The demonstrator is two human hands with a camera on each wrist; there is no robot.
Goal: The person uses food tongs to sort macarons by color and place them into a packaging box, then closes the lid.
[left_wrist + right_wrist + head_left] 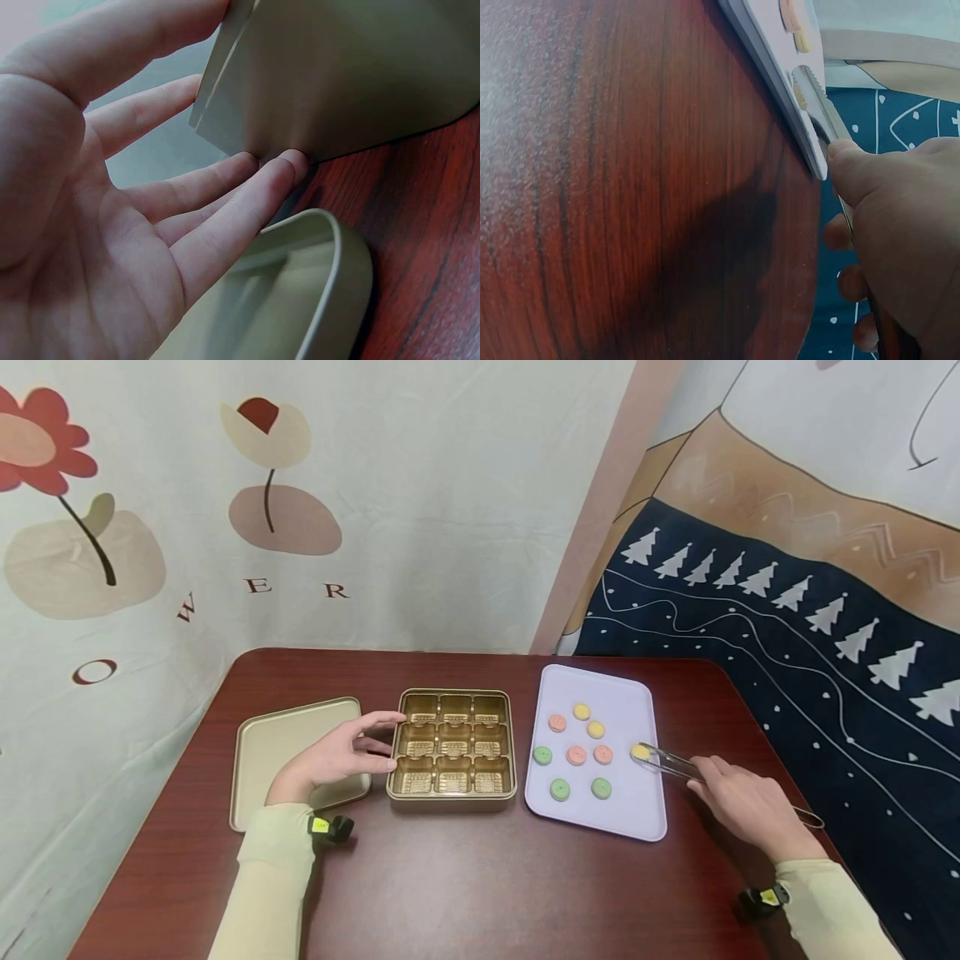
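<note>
Yellow disc point(640, 751) lies beyond the right hand point(752, 807), between its tongs point(684, 767)

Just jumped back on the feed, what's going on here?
A person's right hand holds tongs, their tips at a yellow disc by the right edge of the pale tray; I can't tell whether it is lifted. Eight other discs, green, pink and yellow, lie on that tray. The left hand touches the left side of the gold box, which has nine compartments. A shallow gold lid lies to the left of the box.
</note>
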